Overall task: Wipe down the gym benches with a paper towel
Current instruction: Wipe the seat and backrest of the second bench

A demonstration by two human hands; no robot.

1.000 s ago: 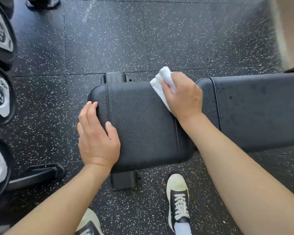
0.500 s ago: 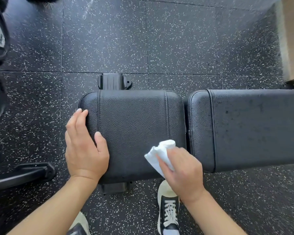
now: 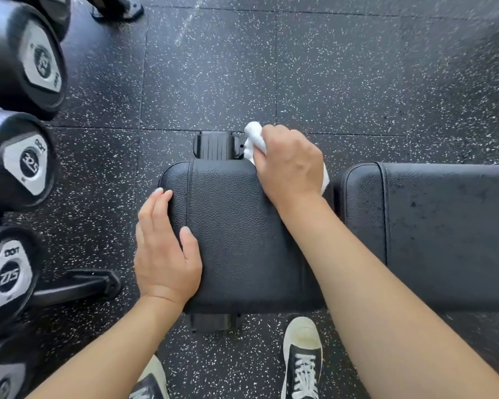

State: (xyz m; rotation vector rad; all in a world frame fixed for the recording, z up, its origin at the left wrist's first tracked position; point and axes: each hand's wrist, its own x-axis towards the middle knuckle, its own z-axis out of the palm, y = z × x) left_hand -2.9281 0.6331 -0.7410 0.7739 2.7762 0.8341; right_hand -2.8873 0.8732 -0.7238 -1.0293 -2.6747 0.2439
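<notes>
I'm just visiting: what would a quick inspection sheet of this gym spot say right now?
Surface: black seat pad, textured; longer back pad to its right shows faint marks.
Job's things: white paper towel, crumpled, at the seat pad's far right corner.
Clutter: nothing seen.
Grippers: right hand presses the towel; left hand lies flat on the pad's left edge.
Cables: nothing seen.
Surroundings: speckled rubber floor; dumbbells racked at left; two sneakers below.

Right hand [image 3: 293,165], towel [image 3: 254,141] moved to pad's [image 3: 242,226] far edge.
</notes>
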